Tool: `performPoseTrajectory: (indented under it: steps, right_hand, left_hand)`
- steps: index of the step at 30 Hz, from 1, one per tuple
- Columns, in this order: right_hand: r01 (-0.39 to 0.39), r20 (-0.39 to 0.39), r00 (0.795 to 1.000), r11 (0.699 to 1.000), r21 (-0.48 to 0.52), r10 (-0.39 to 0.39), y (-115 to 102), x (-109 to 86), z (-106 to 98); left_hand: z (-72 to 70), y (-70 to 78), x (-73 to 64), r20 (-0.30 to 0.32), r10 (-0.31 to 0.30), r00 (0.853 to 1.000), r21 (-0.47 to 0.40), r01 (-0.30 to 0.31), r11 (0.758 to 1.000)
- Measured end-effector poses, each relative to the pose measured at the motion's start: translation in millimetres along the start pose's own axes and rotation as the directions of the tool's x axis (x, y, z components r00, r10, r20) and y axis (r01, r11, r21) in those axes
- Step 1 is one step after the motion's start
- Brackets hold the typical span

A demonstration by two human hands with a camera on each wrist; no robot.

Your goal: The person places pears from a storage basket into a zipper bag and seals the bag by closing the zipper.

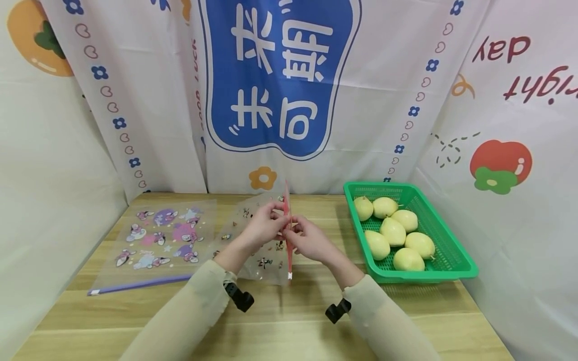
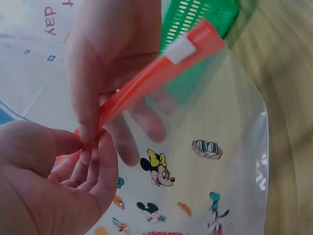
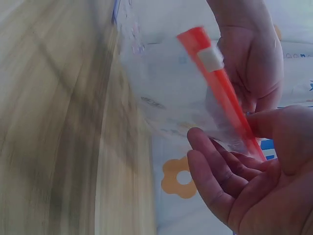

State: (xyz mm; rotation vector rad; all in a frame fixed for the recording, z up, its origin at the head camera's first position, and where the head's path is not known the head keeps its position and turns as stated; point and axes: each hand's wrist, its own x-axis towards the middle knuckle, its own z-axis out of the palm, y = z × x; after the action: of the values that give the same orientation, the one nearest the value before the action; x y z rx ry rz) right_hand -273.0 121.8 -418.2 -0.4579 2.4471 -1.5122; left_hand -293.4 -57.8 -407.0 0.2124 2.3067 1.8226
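A clear zip bag [image 1: 264, 263] with cartoon prints and a red zip strip [image 2: 142, 83] is held up above the table, its strip edge toward the right. My left hand [image 1: 265, 224] pinches the strip between thumb and fingers. Opposite it, my right hand [image 1: 311, 241] pinches the same strip close to the left fingertips. A white slider [image 3: 211, 58] sits near the strip's end closest to me. In the left wrist view, several right-hand fingers show through the clear plastic. Whether the bag's mouth is parted between the hands, I cannot tell.
Flat on the table's left lies another clear zip bag [image 1: 155, 250] with a purple strip. To the right stands a green basket [image 1: 433, 274] with several pale yellow pears [image 1: 393, 231]. Printed white cloth [image 1: 384, 125] hangs behind the wooden table [image 1: 289, 326] and along both sides.
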Motion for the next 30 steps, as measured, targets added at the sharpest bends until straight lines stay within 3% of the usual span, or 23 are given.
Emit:
performPoseTrajectory:
  steps: [5, 9, 14, 19, 21, 25, 30]
  right_hand:
    - [-0.004, -0.027, 1.0, 1.0, -0.028, 0.003, 0, 0.4, -1]
    - [-0.039, -0.11, 0.993, 0.998, -0.039, 0.034, 2, 0.3, -3]
    - [-0.118, -0.266, 0.959, 0.99, -0.074, 0.094, -4, -2.7, -12]
    - [-0.208, -0.318, 0.935, 0.97, -0.124, 0.159, -13, -8.2, -29]
    - [-0.236, -0.313, 0.931, 0.963, -0.129, 0.187, -15, -9.2, -35]
    - [-0.267, -0.301, 0.93, 0.951, -0.154, 0.212, -16, -10.1, -42]
    - [-0.241, -0.301, 0.937, 0.951, -0.192, 0.177, -17, -8.5, -41]
  left_hand:
    - [0.4, 4.1, -3.2, -0.011, 0.036, 0.999, 0.091, -0.035, 0.995]
    - [-7.5, 9.9, -8.1, -0.108, 0.073, 0.991, 0.258, -0.043, 0.965]
    - [-31.7, 19.1, -10.1, -0.263, 0.119, 0.957, 0.42, 0.002, 0.907]
    - [-64.3, 22.8, -11.7, -0.32, 0.117, 0.94, 0.472, 0.051, 0.88]
    - [-76.6, 23.7, -13.4, -0.317, 0.112, 0.942, 0.48, 0.058, 0.875]
    - [-89.7, 25.7, -13.4, -0.26, 0.076, 0.963, 0.455, 0.053, 0.889]
    - [-80.4, 26.7, -11.5, -0.196, 0.07, 0.978, 0.416, 0.018, 0.909]
